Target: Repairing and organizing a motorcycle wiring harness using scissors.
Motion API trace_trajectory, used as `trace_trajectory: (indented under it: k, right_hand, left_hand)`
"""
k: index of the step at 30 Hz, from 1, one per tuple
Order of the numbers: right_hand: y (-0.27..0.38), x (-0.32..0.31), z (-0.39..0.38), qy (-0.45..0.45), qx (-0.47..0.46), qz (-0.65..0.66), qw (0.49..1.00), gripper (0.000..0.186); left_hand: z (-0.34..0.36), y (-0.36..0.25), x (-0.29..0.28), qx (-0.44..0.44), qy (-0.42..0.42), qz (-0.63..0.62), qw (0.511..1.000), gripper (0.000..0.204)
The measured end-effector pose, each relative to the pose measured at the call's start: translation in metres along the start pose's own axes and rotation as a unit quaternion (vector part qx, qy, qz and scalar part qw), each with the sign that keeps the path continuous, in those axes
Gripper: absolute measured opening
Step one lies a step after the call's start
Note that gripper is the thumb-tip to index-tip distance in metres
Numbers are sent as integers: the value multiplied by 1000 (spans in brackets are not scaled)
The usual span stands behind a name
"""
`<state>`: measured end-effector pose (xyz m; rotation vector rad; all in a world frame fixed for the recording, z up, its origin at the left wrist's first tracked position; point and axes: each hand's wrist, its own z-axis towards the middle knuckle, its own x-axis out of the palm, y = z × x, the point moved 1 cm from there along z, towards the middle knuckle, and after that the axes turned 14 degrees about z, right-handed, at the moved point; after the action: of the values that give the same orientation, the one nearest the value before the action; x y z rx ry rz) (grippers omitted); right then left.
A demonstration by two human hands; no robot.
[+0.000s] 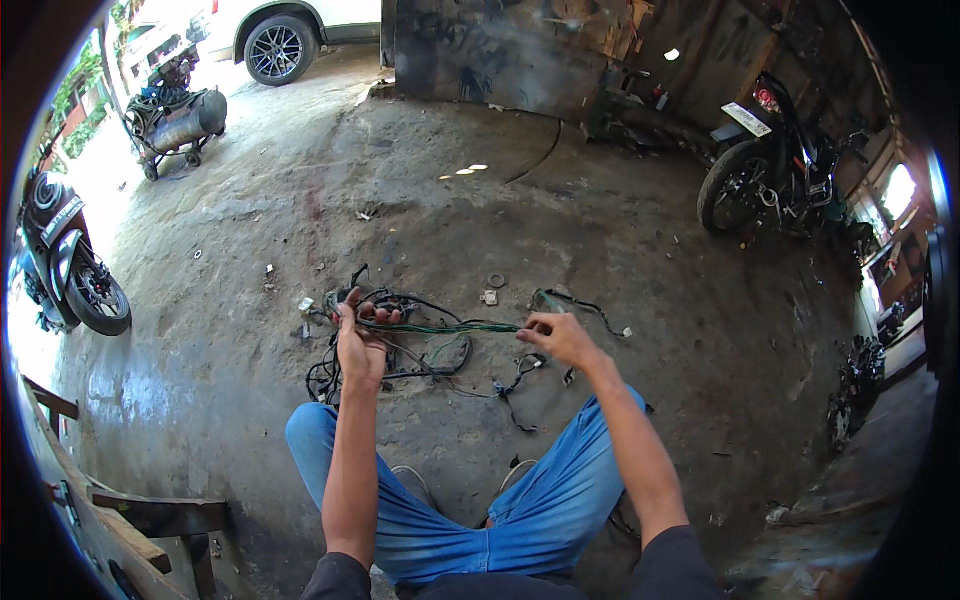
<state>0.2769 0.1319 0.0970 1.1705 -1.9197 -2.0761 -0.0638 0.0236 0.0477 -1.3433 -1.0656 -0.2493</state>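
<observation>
A bundle of thin green and dark wires [455,328] stretches between my two hands, above the floor. My left hand [362,345] is closed around its left part, palm up with the fingers curled. At the other end, my right hand [560,338] pinches the wires between thumb and fingers. Beneath and around my left hand lies the rest of the black wiring harness [440,372], looped and tangled on the ground. Loose branches with small connectors, among them a white connector [627,332], spread out past my right hand.
On the concrete floor [480,220] lie a small ring [497,281] and a square pale part [489,298]. Motorcycles stand at left [75,265] and right [770,170]. An air compressor [185,125] and a white car [290,35] are farther back. A wooden bench [150,515] is at lower left.
</observation>
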Motion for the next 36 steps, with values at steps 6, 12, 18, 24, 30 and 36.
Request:
trace_trajectory:
  k: [6,12,18,24,30,36]
  right_hand:
    - [22,-77,-21,-52,-44,-68,995,48]
    - [37,-135,-33,-124,-78,-185,972,56]
    - [50,-181,-43,-149,-149,-260,942,49]
    - [59,-203,-45,-164,-212,-356,895,26]
    - [43,-233,-47,-170,-204,-509,819,19]
    - [96,-258,-31,-298,-268,-511,761,15]
  left_hand:
    - [-3,-15,2,-18,-1,-8,1000,41]
    - [-10,-8,6,-65,-4,78,995,44]
    - [-15,5,17,-71,15,145,987,51]
    - [-17,13,16,-74,41,164,983,55]
    - [-20,20,27,-106,65,172,977,58]
    - [-15,22,18,-100,87,147,980,56]
